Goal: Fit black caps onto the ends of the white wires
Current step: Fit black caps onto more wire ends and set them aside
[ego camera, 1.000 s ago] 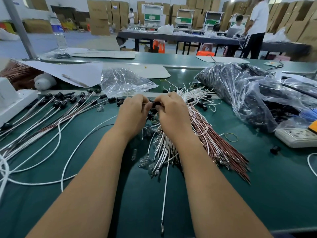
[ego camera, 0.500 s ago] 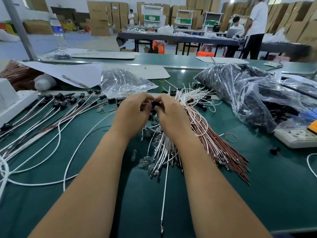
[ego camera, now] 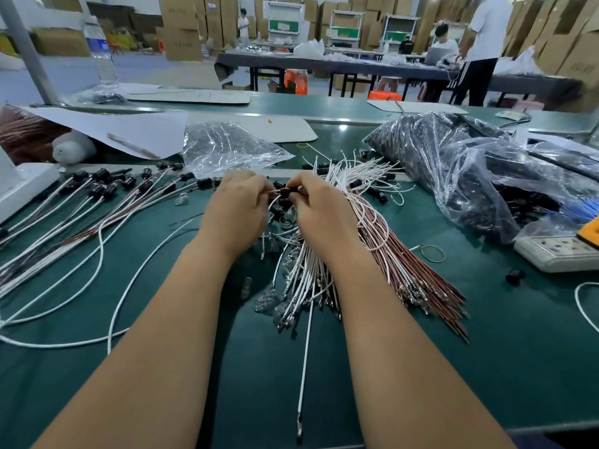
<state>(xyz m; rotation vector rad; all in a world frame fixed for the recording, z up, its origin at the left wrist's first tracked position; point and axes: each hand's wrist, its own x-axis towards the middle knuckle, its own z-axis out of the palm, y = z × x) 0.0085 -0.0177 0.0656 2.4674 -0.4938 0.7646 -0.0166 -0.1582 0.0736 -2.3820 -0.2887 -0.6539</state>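
Observation:
Both hands meet over the middle of the green table (ego camera: pixel 486 367). My right hand (ego camera: pixel 321 212) pinches a small black cap (ego camera: pixel 287 190) at its fingertips. My left hand (ego camera: pixel 238 209) pinches a thin white wire (ego camera: pixel 274 199) whose end points into that cap. A bundle of loose white wires (ego camera: pixel 301 273) lies under and in front of the hands, beside a bundle of brown wires (ego camera: pixel 418 277). At the left, several wires with black caps fitted (ego camera: pixel 100 189) lie fanned out.
A large plastic bag of black parts (ego camera: pixel 460 170) fills the right side, and a smaller clear bag (ego camera: pixel 227 147) lies behind my hands. A white power strip (ego camera: pixel 557 252) sits at the right edge. Loose caps, small glass bulbs (ego camera: pixel 259 299) and a yellow rubber band (ego camera: pixel 432 253) are scattered about.
My hands have drawn slightly apart, so the black cap and the wire end between the fingertips now show more plainly. The wire piles have not moved.

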